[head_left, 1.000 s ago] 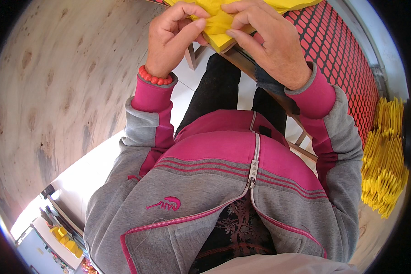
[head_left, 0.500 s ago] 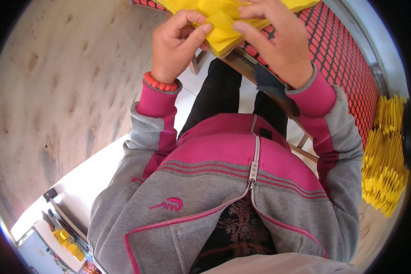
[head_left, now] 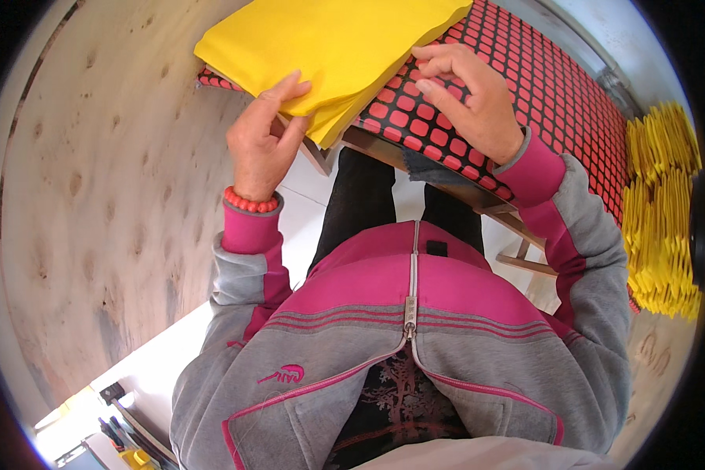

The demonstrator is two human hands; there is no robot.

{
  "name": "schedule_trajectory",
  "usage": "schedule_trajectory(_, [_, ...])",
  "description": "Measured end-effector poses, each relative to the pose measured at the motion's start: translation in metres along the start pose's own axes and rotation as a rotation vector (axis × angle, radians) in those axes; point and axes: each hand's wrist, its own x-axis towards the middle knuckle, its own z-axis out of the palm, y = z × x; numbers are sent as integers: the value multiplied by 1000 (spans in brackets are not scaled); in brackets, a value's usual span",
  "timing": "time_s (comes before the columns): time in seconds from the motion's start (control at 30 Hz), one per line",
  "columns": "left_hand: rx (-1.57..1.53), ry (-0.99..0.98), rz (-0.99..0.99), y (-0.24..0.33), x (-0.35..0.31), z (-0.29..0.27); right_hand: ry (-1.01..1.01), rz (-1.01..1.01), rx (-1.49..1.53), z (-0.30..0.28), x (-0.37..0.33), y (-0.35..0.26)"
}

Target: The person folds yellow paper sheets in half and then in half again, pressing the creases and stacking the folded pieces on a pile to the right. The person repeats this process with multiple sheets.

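A flat stack of yellow cloth-like sheets [head_left: 329,47] lies over the near left end of a table with a red-and-black patterned cover [head_left: 517,70]. Its near corner hangs slightly past the table edge, and the layers there are loose and a little creased. At that corner is my left hand [head_left: 262,137], fingertips on the top sheet and thumb apart from them by the lower edge. My right hand [head_left: 478,98] is above the patterned cover, fingers curved and apart, with the fingertips close to the stack's right edge. Nothing shows between its fingers.
Folded yellow pieces [head_left: 662,211] are piled high at the right. A wooden board surface [head_left: 117,196] stretches along the left. Wooden legs [head_left: 525,260] show beneath the table, near my knees. Small yellow items [head_left: 137,458] sit at the lower left.
The gathered yellow sheet now lies flatter across the stack. My left hand has shifted down and left, and my right hand has drawn away from the cloth. The whole view has shifted.
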Motion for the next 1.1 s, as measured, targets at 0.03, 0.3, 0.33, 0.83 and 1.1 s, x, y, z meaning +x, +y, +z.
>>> schedule_trajectory(0.03, [91, -26, 52, 2, 3, -3, -6, -6, -22, -3, -5, 3])
schedule_trajectory(0.3, [576, -208, 374, 47, 47, -24, -57, 29, 34, -44, -9, -7])
schedule_trajectory(0.33, [601, -219, 421, 51, 50, -30, -59, 24, 41, -44, -8, -13])
schedule_trajectory(0.83, [89, -75, 121, 31, 86, -25, -158, 666, 799, -47, 1, -29])
schedule_trajectory(1.1, [323, -188, 523, 103, 104, -16, 124, 960, 1190, -68, 50, 20])
